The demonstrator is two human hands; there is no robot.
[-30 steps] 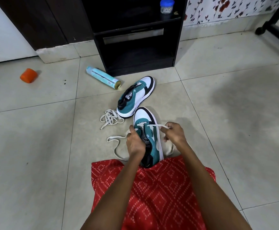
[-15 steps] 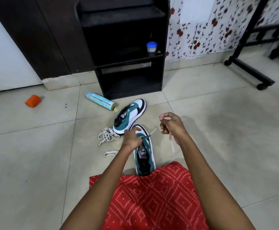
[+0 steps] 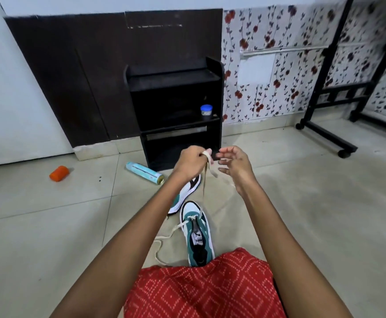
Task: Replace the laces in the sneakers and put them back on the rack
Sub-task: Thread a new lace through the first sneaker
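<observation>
- Left hand [image 3: 190, 160] raised, fist clamped on lace [image 3: 207, 154] end.
- Right hand [image 3: 233, 162] just beside it, fingers loosely apart.
- Lace runs down to sneaker [image 3: 196, 235] on floor [image 3: 49, 226].

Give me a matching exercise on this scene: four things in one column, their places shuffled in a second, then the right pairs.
Things:
1. jar
2. can
3. lace
4. orange block

Places:
A. gripped in the left hand
B. on the rack shelf
C. lying on the floor by the rack
D. on the floor, far left

Pairs: 1-B, 2-C, 3-A, 4-D
</observation>
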